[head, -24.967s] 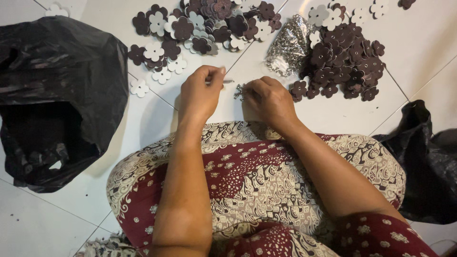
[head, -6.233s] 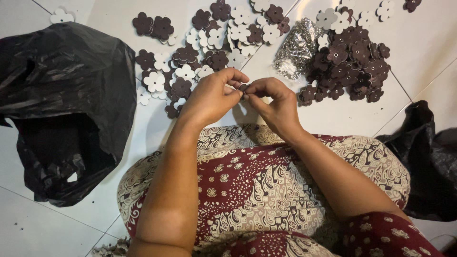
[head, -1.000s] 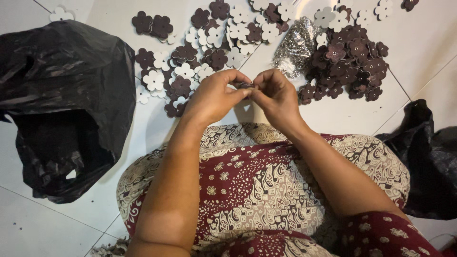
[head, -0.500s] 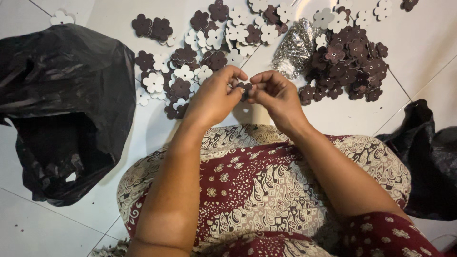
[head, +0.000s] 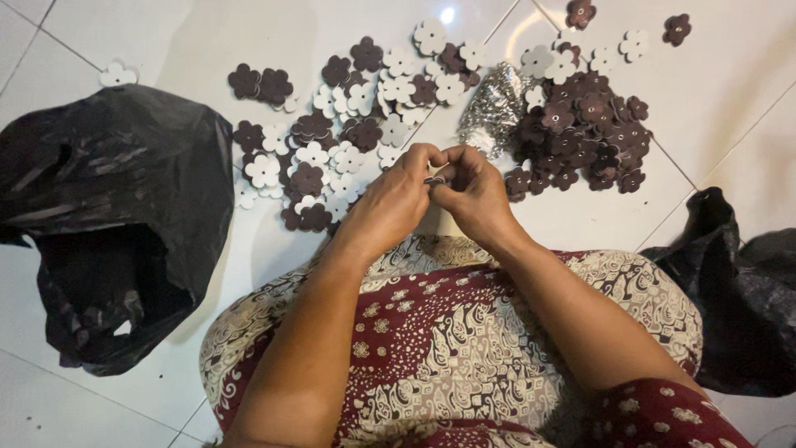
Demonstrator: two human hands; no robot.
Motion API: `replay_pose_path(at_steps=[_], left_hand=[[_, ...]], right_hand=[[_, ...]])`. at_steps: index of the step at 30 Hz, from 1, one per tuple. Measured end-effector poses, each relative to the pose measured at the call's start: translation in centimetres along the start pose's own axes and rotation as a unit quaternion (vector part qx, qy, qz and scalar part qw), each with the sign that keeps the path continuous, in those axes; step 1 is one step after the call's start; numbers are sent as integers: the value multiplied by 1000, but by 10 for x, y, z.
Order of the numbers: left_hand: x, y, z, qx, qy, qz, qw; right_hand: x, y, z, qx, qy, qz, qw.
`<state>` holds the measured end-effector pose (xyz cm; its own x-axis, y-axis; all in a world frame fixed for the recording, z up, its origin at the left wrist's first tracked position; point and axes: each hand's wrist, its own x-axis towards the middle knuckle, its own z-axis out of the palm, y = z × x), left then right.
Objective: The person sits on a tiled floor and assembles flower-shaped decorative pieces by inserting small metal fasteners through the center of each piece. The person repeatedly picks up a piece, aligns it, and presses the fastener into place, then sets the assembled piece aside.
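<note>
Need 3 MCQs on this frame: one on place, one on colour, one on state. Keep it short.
1. Where is the big open black bag?
A. The person's left
B. On the lap
C. Under the flower pile

2. The dense flower pile beside the silvery heap is mostly:
A. White
B. Dark brown
C. Green

3. The left hand and right hand are:
A. Far apart
B. Flat on the floor
C. Together, pinching a small piece

A: it lies on the tiles at the left.
B: nearly all its pieces are dark.
C: the fingers meet above the knee.

The small piece [head: 434, 179] pinched between both hands is mostly hidden by fingers
</note>
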<state>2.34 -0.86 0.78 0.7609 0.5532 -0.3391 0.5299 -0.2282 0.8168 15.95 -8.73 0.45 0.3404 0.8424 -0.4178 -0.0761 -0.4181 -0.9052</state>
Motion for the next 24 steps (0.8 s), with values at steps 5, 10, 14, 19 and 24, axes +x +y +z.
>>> replay_pose_path(at_steps=[5,10,14,19,24], left_hand=[[5,-6,10,22,48,75,996],[8,-3,15,25,64,67,995],[9,4,9,-29,47,-48,997],[0,13,-6,27,61,-114,991],[-21,30,-10,36,100,-171,979]], right_hand=[[5,0,-5,58,-15,-33,998],[8,-2,-13,38,-27,-22,999],[12,-11,-34,-20,-48,-15,999],[20,-22,-91,-115,32,83,989],[22,-18,-161,-74,169,-25,983]])
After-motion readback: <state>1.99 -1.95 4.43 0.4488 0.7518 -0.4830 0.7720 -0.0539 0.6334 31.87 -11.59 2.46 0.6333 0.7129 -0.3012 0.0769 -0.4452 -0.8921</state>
